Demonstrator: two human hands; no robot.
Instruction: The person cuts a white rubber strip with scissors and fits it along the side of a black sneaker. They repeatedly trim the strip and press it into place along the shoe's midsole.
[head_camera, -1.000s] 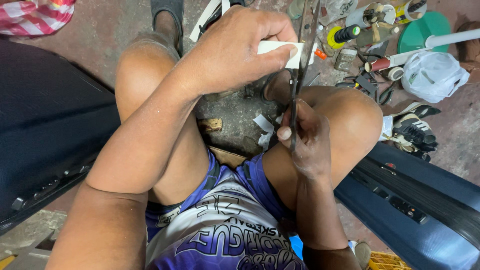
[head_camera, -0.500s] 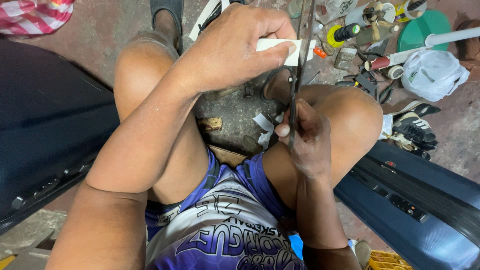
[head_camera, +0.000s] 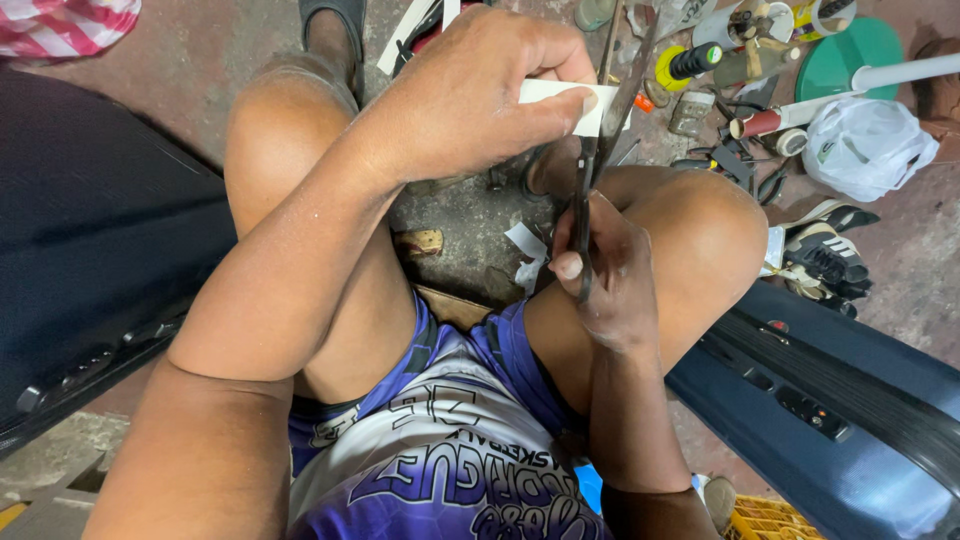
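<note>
Between the person's bare knees, over a stained concrete floor (head_camera: 470, 235), both hands work at one small piece. Left hand (head_camera: 470, 95) is closed around a white strip (head_camera: 560, 100) — thumb and forefinger pinch it near its right end, and the strip pokes out past the fingertips toward the blades. Right hand (head_camera: 605, 270) grips the handles of a pair of dark scissors (head_camera: 600, 130), fingers wrapped tight around them; the blades rise from that hand and stand slightly parted, crossing the strip's free end. Whether the edge has bitten into the strip is hard to say, since the thumb covers part of it.

White scraps (head_camera: 525, 255) lie on the floor just below the scissors, near a small brownish block (head_camera: 420, 242). Dark hard-shell cases flank the legs — one (head_camera: 90, 260) to the left, another (head_camera: 850, 410) to the right with a ribbed band along it. Beyond the right knee sits a clutter of small tools and bottles (head_camera: 740, 90), a crumpled white plastic bag (head_camera: 865, 145), a green round lid (head_camera: 850, 50) and a black-and-white shoe (head_camera: 825, 255). A red-checked cloth (head_camera: 65, 18) shows at the top left corner.
</note>
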